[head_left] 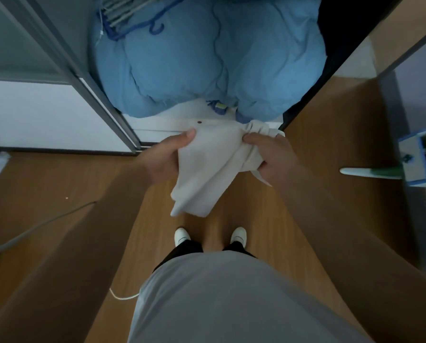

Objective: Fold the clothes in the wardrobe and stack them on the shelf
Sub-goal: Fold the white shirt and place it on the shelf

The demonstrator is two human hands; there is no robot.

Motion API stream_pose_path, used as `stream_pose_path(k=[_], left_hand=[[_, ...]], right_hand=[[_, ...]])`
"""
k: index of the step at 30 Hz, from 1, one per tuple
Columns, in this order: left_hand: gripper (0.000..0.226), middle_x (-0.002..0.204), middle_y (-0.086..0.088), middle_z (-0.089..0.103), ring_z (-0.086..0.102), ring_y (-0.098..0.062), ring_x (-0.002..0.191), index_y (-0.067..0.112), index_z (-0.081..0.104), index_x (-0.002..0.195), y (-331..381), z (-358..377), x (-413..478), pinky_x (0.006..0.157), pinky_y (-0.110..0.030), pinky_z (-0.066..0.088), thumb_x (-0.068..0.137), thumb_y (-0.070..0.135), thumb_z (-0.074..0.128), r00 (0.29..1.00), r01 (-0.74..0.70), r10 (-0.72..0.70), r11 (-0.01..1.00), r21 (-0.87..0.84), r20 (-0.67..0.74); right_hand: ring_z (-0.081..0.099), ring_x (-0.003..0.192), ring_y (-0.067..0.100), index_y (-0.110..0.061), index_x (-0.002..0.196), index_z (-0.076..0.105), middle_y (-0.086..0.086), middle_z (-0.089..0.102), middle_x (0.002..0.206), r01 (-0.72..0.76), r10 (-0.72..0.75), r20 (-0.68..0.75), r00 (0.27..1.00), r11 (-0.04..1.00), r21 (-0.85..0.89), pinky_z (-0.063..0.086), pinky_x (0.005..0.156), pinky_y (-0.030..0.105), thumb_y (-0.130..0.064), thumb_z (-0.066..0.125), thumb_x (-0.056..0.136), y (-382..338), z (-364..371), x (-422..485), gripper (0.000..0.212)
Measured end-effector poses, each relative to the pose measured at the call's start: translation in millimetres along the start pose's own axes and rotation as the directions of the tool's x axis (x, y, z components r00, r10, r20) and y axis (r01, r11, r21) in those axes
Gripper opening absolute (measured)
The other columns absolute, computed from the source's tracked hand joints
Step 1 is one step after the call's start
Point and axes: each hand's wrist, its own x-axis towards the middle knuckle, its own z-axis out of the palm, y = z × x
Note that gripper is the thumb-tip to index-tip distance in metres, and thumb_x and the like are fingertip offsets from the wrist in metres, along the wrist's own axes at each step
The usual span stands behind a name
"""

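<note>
I hold a white garment (207,169) in front of the open wardrobe, above the floor. My left hand (168,158) pinches its upper left edge between thumb and fingers. My right hand (266,154) grips the bunched upper right part. The cloth hangs down between my hands, creased and partly doubled over. Behind it runs the white wardrobe shelf (182,115), with a bulky light blue duvet (207,60) resting on it.
Blue hangers (132,23) lie on the duvet at the back left. A grey sliding door frame (93,95) stands to the left, a dark wardrobe edge (330,78) to the right. A cable (33,231) crosses the wooden floor at left. A blue and white mop head (419,159) sits at right.
</note>
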Motion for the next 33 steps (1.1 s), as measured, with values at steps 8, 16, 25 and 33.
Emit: stream_pose_path(k=[8, 16, 25, 33], left_hand=[[0.044, 0.119, -0.019, 0.07, 0.07, -0.033, 0.107, 0.0, 0.058, 0.132, 14, 30, 16, 0.091, -0.046, 0.057, 0.088, -0.003, 0.063, 0.927, -0.147, 0.058, 0.965, -0.217, -0.371], [0.039, 0.112, 0.002, 0.072, 0.07, -0.017, 0.101, 0.031, 0.062, 0.121, 23, 24, 20, 0.089, -0.036, 0.059, 0.092, 0.006, 0.061, 0.884, -0.155, 0.178, 0.984, 0.086, -0.432], [0.03, 0.097, -0.006, 0.077, 0.074, -0.02, 0.088, 0.018, 0.067, 0.115, 21, 17, 28, 0.074, -0.031, 0.06, 0.095, 0.003, 0.052, 0.886, -0.154, 0.081, 0.98, -0.125, -0.456], [0.012, 0.073, -0.009, 0.075, 0.072, -0.02, 0.067, 0.003, 0.067, 0.097, 24, 13, 22, 0.058, -0.027, 0.058, 0.092, 0.007, 0.057, 0.894, 0.039, -0.081, 0.994, -0.105, -0.441]], right_hand=[[0.071, 0.108, 0.02, -0.021, 0.12, 0.067, -0.002, 0.075, 0.114, -0.031, 0.049, 0.365, 0.93, 0.998, -0.055, 0.06, 0.082, 0.036, -0.035, 0.08, 0.081, -9, -32, 3, 0.044], [0.072, 0.103, 0.021, -0.013, 0.125, 0.063, 0.002, 0.075, 0.113, 0.22, -0.223, 0.195, 0.955, 0.975, 0.036, 0.059, 0.082, 0.034, -0.012, 0.06, 0.098, 4, -40, 7, 0.028], [0.07, 0.106, 0.012, -0.017, 0.119, 0.072, -0.002, 0.076, 0.11, 0.317, -0.285, 0.234, 0.93, 0.942, -0.113, 0.057, 0.086, 0.026, -0.014, 0.057, 0.1, -14, -47, -2, 0.025], [0.06, 0.079, 0.005, -0.01, 0.114, 0.071, -0.002, 0.07, 0.101, 0.531, -0.271, 0.461, 0.845, 0.333, -0.779, 0.041, 0.061, 0.01, -0.032, 0.079, 0.084, -3, -38, 1, 0.038]])
